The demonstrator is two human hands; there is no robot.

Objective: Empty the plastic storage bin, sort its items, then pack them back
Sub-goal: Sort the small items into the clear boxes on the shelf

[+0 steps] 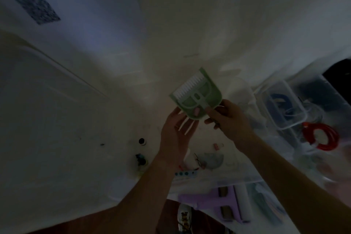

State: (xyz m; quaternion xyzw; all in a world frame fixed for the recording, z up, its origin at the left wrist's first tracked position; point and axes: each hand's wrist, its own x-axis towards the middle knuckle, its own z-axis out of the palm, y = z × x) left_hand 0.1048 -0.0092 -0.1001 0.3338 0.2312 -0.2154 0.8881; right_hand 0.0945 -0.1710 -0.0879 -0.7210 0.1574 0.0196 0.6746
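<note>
1. Two hands hold one small green dustpan (197,97) up over the white surface (76,119), above the far part of it. A white brush or comb piece is clipped into its face, teeth toward the far edge.
2. The left hand (176,131) cups the pan from below, thumb pressed on its near lip, so the pan rests in an open palm instead of a tight clench.
3. The right hand (226,118) pinches the pan's near right corner between thumb and fingers. My guess is that this second grip steadies it for a look, to judge which pile it belongs in.
4. The bin (311,138), clear plastic, sits at the right edge and is not yet empty: a smaller clear box (281,104) with blue cable lies in it, and a red coil (321,138) beside that.
5. Small bits already lie spread near the middle of the surface, among them a dark-capped bottle (142,141), apart from one another, which suits sorting.
6. A lilac item (214,201) lies at the near edge, partly over the clutter there; what it is I cannot tell in this dim light.
</note>
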